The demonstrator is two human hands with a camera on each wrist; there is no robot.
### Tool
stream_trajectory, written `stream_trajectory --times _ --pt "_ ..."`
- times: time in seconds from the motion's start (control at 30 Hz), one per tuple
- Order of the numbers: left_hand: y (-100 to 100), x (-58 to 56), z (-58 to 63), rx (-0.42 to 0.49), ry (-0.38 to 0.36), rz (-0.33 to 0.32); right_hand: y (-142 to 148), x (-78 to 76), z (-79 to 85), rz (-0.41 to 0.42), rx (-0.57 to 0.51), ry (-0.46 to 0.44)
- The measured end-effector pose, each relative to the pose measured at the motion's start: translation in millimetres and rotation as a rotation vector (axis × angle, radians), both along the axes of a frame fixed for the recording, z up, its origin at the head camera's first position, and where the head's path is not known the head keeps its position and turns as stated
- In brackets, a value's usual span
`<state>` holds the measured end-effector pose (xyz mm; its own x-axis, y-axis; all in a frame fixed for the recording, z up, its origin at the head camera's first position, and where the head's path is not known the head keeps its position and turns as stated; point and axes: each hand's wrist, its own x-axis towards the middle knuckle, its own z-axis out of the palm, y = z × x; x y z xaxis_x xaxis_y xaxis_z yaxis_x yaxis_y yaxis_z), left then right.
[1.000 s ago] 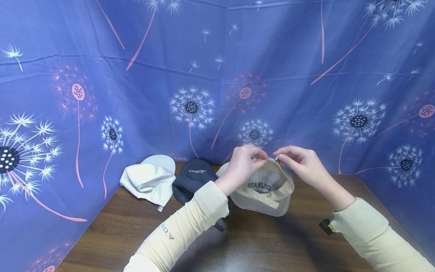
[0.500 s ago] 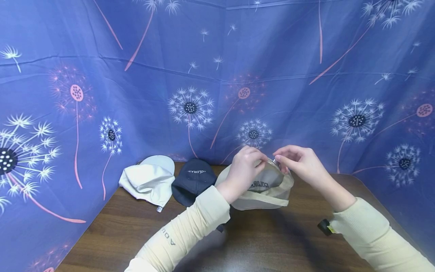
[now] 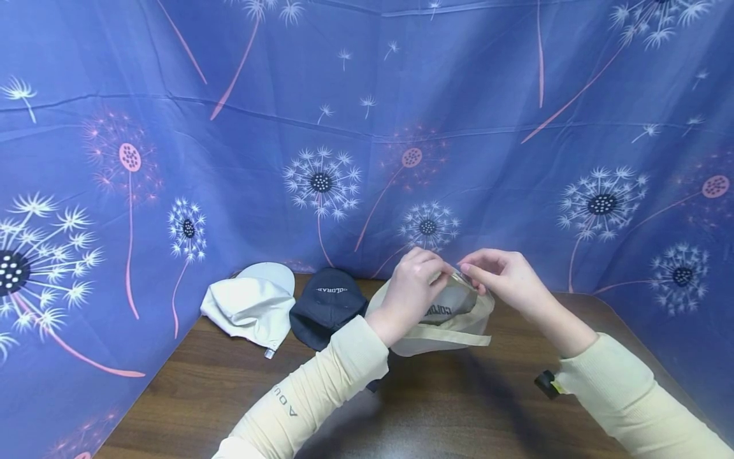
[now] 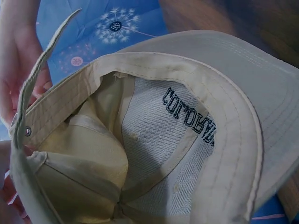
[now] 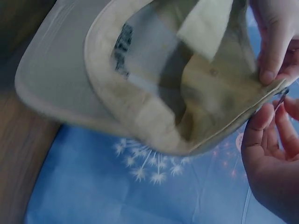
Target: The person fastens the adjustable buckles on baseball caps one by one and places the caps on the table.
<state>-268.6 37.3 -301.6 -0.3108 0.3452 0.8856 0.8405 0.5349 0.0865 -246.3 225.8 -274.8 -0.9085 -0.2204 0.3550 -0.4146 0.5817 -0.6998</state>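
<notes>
A beige baseball cap (image 3: 441, 319) with dark lettering hangs over the table with its inside facing me. My left hand (image 3: 408, 293) pinches the edge of its sweatband at the top. Close beside it, my right hand (image 3: 507, 280) pinches the same edge, where a small metal buckle (image 5: 282, 93) shows between fingertips in the right wrist view. A loose cloth strap (image 4: 33, 79) curves across the left wrist view, and a metal eyelet (image 4: 28, 130) sits in the band. The cap's brim (image 4: 275, 102) points away from the hands.
Left of the beige cap lie a dark navy cap (image 3: 328, 306) and a white cap (image 3: 252, 306), whose strap ends in a metal tip (image 3: 269, 352). They rest on a brown wooden table (image 3: 436, 408). A blue dandelion-print cloth (image 3: 367, 127) hangs behind and at both sides.
The beige cap has tilted and its lower edge has risen, so less of the lettering shows. My right hand has shifted slightly left, closer to my left hand. Both hands keep their pinch.
</notes>
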Motion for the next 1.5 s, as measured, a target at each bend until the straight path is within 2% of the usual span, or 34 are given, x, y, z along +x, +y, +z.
stream_trajectory --times 0.07,0.23,0.33,0.43,0.57,0.83,1.13,1.3,1.5 --pt "0 -0.3 0.4 0.006 -0.005 -0.004 4 -1.4 -1.2 0.039 0.06 0.057" --pt "-1 -0.3 0.7 0.011 -0.025 -0.008 12 -4.0 -3.6 0.138 0.2 0.269" --pt "-1 -0.2 0.4 0.005 -0.032 -0.005 14 -6.3 -4.0 0.198 0.246 0.39" --pt "-1 -0.2 0.3 0.001 -0.031 -0.005 17 -8.5 -3.7 0.264 0.271 0.45" --pt "0 -0.4 0.0 0.0 -0.035 -0.011 17 -7.2 -1.5 0.323 0.279 0.437" --pt "0 -1.0 -1.4 -0.002 -0.049 0.0 7 5.5 8.1 0.319 0.273 0.427" --pt "2 0.4 -0.8 0.01 -0.046 0.018 19 -10.7 -5.3 0.282 0.283 0.425" --pt "3 1.7 -0.1 0.003 -0.052 0.019 20 -12.4 -6.1 0.27 0.296 0.428" --pt "3 2.5 0.0 0.0 -0.051 0.013 19 -10.5 -5.8 0.252 0.257 0.335"
